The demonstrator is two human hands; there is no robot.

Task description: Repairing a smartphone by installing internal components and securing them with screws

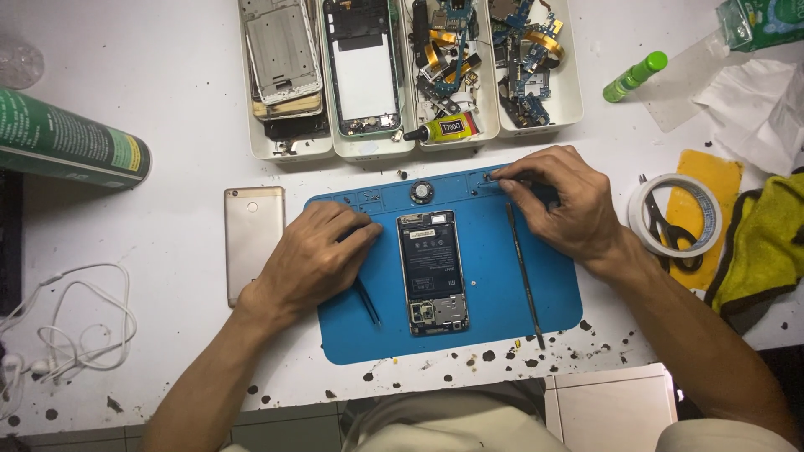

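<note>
Left grip (314, 255) closed on black tweezers (366, 301); right grip (563, 199) pinches something tiny on blue mat (553, 289).

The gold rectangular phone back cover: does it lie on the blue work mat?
No: the gold rectangular phone back cover lies on the white table, left of the blue work mat and off its edge.

The left hand (314, 255) covers the upper end of the tweezers (367, 303). The right hand (561, 205) hides whatever its fingers (511, 174) pinch at the mat's (469, 335) top edge. Trays (289, 146) and the can (67, 138) are cut off by the picture's edge. The small parts in the trays are too fine to tell apart.
</note>
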